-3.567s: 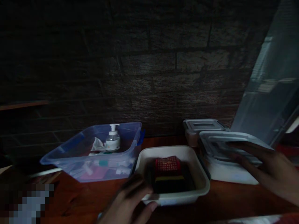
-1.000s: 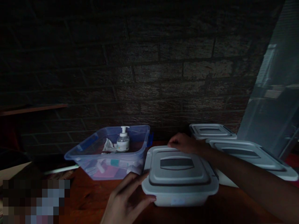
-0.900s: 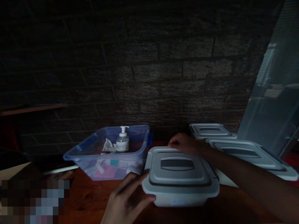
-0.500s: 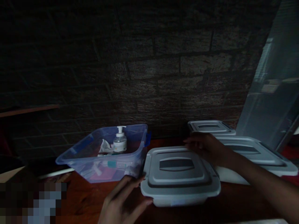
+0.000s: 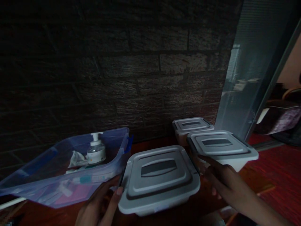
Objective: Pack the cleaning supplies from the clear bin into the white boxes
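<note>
A storage box with a grey lid (image 5: 162,194) sits in front of me on the wooden table. My left hand (image 5: 100,202) is at its left side, thumb on the lid's edge and fingers curled by the side clip. At the right side, my right hand (image 5: 223,182) reaches its fingers to the clip and edge there; some fingertips are hidden or dim. The lid lies level on the box, and the contents do not show.
Left stands an open clear-blue plastic bin (image 5: 49,185) holding a pump bottle (image 5: 96,152), tissue and small packets. Two more grey-lidded boxes, a nearer one (image 5: 213,146) and a farther one (image 5: 192,125), are at the right. Behind is a dark brick wall (image 5: 141,69); red carpet (image 5: 279,175) shows right.
My right hand has moved from the lid's far right corner down to the box's right side. My left hand stays at the left side. The view has swung to the right.
</note>
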A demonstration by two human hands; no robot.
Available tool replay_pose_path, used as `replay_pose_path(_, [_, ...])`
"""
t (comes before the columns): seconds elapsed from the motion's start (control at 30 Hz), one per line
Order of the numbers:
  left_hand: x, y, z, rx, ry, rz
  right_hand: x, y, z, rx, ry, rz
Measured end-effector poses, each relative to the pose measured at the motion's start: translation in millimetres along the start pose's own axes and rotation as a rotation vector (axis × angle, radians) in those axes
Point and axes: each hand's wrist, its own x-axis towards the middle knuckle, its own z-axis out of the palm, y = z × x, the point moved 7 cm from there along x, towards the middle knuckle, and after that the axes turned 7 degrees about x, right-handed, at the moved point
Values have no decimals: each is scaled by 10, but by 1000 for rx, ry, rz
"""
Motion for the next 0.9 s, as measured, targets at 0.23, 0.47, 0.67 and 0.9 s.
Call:
replay_pose_path(0.23, [170, -7, 293, -423, -212, -270, 112, -3, 255, 173, 13, 66])
replay_pose_path(0.47, [138, -29, 633, -773, -258, -556, 267, -14, 423, 462, 67, 97])
replay_pose_path(0.67, [69, 66, 569, -850, -256, -573, 218, -50, 405, 425, 12, 77])
replay_pose_path(0.9, [-84, 110, 331, -765, -195, -587, 196, -156, 307, 275, 144, -19])
